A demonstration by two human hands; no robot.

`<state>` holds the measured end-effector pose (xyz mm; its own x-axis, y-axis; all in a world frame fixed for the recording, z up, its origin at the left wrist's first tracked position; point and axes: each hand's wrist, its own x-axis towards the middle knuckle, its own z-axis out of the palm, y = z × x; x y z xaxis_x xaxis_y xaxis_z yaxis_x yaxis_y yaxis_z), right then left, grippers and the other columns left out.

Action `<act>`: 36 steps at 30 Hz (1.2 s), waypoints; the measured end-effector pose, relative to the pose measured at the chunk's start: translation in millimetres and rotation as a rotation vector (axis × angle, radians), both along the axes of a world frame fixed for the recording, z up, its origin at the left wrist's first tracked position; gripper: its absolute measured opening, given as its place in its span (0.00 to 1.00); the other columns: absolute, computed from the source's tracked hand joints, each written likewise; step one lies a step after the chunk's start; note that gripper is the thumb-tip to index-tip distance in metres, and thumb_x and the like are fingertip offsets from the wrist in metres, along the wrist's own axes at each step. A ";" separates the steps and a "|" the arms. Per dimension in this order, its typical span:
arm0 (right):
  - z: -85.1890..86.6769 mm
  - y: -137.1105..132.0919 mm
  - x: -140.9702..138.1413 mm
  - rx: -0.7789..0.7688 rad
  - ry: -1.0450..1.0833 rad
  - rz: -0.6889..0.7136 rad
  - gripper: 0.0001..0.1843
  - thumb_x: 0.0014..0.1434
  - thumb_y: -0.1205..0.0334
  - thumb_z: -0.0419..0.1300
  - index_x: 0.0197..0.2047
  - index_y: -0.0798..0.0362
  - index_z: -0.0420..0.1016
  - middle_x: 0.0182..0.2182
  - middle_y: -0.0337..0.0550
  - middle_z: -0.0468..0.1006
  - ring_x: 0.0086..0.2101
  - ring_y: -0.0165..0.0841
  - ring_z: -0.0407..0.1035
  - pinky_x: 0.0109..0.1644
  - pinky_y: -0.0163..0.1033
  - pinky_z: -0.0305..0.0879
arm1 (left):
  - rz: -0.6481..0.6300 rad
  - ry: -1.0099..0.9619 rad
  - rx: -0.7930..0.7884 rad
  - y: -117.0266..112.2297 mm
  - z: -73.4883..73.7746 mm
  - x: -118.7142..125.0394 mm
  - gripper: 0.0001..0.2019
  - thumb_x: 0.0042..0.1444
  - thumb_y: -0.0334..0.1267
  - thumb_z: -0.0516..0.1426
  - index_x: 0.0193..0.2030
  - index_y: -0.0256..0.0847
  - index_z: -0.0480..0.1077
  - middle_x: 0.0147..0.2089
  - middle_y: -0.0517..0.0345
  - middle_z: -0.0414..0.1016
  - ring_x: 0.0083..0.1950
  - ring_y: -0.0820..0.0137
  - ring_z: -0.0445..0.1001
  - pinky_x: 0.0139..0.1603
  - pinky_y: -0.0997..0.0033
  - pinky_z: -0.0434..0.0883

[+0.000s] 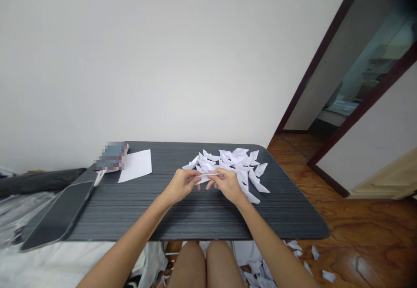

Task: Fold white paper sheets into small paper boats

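Note:
My left hand (182, 184) and my right hand (225, 184) meet over the middle of a dark striped table (137, 210). Both pinch one small folded piece of white paper (206, 177) held between them, just above the tabletop. Right behind and to the right of my hands lies a pile of several folded white paper shapes (237, 164). My fingers are closed on the paper from both ends.
A flat white sheet (136, 165) lies at the table's far left, beside a blurred-out object (111, 157). A dark phone or tablet (58, 215) hangs over the left edge. Paper scraps (309, 257) litter the wooden floor. An open doorway is at right.

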<state>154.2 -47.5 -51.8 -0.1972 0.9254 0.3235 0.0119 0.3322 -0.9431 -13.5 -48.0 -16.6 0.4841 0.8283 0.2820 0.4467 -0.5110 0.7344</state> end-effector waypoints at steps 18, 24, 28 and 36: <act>3.3 -6.3 16.3 0.072 -0.128 0.131 0.20 0.57 0.56 0.49 0.48 0.58 0.68 0.24 0.43 0.76 0.23 0.28 0.64 0.33 0.38 0.63 | 0.092 -0.385 -0.352 -6.2 -11.0 -41.6 0.19 0.51 0.43 0.53 0.45 0.30 0.67 0.35 0.48 0.76 0.35 0.64 0.75 0.39 0.63 0.73; 7.2 -23.1 14.2 0.221 -0.283 0.136 0.19 0.58 0.59 0.48 0.51 0.53 0.65 0.29 0.42 0.74 0.28 0.29 0.65 0.36 0.38 0.63 | 0.072 -0.318 -0.301 -14.9 -10.3 -24.6 0.16 0.49 0.43 0.54 0.38 0.31 0.72 0.32 0.52 0.77 0.34 0.64 0.75 0.39 0.65 0.72; 5.0 -25.4 16.6 0.208 -0.341 0.081 0.19 0.59 0.59 0.46 0.52 0.54 0.64 0.25 0.41 0.74 0.26 0.28 0.64 0.35 0.38 0.64 | 0.031 -0.289 -0.296 -15.1 -14.7 -27.5 0.17 0.50 0.44 0.53 0.37 0.30 0.72 0.32 0.49 0.77 0.34 0.64 0.75 0.37 0.65 0.73; 4.9 -16.1 38.1 0.386 -0.541 -0.352 0.16 0.55 0.59 0.51 0.44 0.55 0.71 0.44 0.52 0.70 0.37 0.37 0.66 0.40 0.45 0.64 | 0.493 0.005 0.216 17.6 -30.9 -108.4 0.18 0.51 0.46 0.51 0.43 0.36 0.70 0.46 0.48 0.72 0.48 0.62 0.69 0.51 0.60 0.64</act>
<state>192.3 -63.5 -46.9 -0.1343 0.8038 0.5796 0.6069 0.5291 -0.5931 -121.9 -30.4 -47.5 0.0542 0.8810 0.4700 0.6750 -0.3792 0.6330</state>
